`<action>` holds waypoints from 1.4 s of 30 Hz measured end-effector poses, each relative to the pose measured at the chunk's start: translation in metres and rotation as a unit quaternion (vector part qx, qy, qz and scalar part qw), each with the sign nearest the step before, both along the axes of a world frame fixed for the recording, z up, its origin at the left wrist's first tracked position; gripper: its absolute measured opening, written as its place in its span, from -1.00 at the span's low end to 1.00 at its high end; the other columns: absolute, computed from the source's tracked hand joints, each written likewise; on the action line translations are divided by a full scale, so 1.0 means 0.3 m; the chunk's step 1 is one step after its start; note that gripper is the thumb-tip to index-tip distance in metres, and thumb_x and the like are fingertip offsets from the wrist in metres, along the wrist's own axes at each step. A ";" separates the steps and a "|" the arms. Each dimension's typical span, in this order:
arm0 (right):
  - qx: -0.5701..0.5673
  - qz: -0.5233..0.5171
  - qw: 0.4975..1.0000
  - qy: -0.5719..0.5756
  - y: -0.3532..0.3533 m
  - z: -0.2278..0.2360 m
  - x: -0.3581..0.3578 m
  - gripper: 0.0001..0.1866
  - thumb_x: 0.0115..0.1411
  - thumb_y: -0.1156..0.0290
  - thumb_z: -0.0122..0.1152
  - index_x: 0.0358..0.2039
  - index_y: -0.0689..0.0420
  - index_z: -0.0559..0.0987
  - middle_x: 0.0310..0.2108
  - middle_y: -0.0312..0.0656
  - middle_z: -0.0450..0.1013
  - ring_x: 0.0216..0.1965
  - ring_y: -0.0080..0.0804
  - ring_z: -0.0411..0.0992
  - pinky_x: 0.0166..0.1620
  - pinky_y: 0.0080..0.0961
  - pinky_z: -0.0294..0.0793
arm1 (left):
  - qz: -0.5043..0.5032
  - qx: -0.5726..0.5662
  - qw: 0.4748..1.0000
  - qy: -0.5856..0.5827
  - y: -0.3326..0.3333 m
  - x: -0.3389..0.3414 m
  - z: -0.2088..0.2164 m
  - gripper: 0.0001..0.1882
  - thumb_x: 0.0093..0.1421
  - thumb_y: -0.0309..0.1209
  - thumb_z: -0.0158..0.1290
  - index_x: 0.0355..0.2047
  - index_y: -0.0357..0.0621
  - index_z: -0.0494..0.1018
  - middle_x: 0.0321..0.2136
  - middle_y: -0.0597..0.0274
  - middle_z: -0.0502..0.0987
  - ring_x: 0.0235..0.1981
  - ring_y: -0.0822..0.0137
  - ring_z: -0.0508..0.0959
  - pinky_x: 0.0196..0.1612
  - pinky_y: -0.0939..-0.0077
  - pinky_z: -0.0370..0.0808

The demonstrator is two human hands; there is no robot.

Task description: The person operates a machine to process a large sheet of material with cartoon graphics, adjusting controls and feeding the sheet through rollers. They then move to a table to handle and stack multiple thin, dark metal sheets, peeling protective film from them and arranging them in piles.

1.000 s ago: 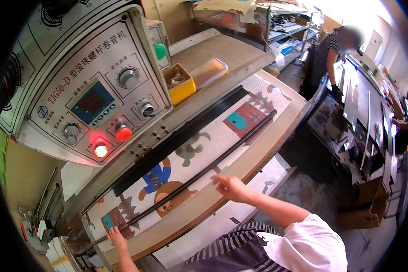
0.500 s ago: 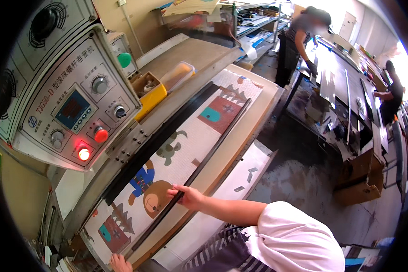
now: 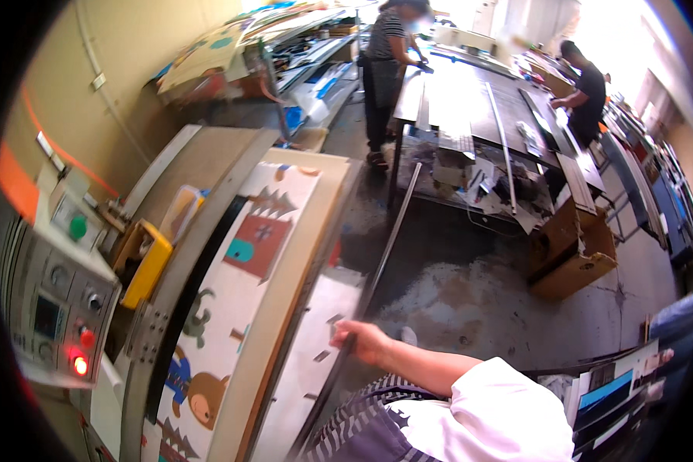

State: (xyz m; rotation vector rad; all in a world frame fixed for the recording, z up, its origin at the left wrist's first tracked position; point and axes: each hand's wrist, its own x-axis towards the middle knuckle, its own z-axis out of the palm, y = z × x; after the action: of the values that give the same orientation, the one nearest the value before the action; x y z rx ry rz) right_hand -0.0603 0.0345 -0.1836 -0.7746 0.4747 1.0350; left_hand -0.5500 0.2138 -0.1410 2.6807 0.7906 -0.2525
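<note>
My right hand (image 3: 360,341) is closed around a long thin dark bar (image 3: 391,244), held clear of the machine bed. The bar slants from the lower edge up to the far right, over the floor. To its left lies a white printed sheet (image 3: 222,308) with a bear, trees and a red house. A black strip (image 3: 200,289) runs along the sheet's left edge. My left hand is out of view, and the bar's near end is hard to make out.
A control panel (image 3: 58,308) with a lit red lamp stands at the left, beside a yellow bin (image 3: 148,266). Two people (image 3: 393,69) (image 3: 585,88) work at a dark table (image 3: 477,108). A cardboard box (image 3: 574,250) is on the floor at right.
The bar has been lifted off the printed sheet and carried right by my right hand. My left hand has gone out of view. The whole view has turned to the right.
</note>
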 end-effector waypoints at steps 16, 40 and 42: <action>0.021 -0.248 0.961 -0.122 -1.081 -0.219 1.360 -0.83 0.12 0.35 0.13 -0.31 0.16 0.48 -0.39 -0.18 0.50 -0.35 -0.38 0.47 -0.28 -0.46 0.45 | -0.041 -0.299 0.953 0.025 -0.810 1.820 -0.055 -0.74 -0.02 -0.32 0.22 -0.45 -0.31 0.53 -0.65 0.18 0.51 -0.56 0.53 0.47 -0.50 0.52 0.37; -0.391 -0.203 0.862 -0.249 -1.363 -0.263 1.672 -0.59 -0.02 0.63 0.16 -0.13 0.08 0.36 -0.47 -0.31 0.37 -0.61 -0.53 0.34 -0.66 -0.57 0.31 | -0.534 -0.469 0.697 0.093 -1.270 3.212 -0.061 -0.39 0.20 -0.22 0.09 0.18 -0.23 0.20 0.12 0.02 0.34 0.12 0.23 0.36 0.18 0.38 0.28; -0.578 -0.197 0.726 -0.316 -1.510 -0.440 1.750 -0.27 -0.07 0.63 0.16 0.18 -0.03 0.29 -0.44 -0.28 0.41 -0.49 -0.48 0.40 -0.46 -0.48 0.43 | -0.610 -0.438 0.646 0.136 -1.153 3.181 -0.115 -0.46 0.22 -0.19 0.07 0.12 -0.23 0.29 0.04 0.04 0.42 0.09 0.25 0.40 0.14 0.37 0.33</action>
State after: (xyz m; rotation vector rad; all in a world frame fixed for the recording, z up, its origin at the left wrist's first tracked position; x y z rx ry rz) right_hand 0.4648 -0.4185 -0.3156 -1.9534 0.6275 -0.1094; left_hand 0.4044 -0.1320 -0.1754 1.7285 -1.0278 -1.0202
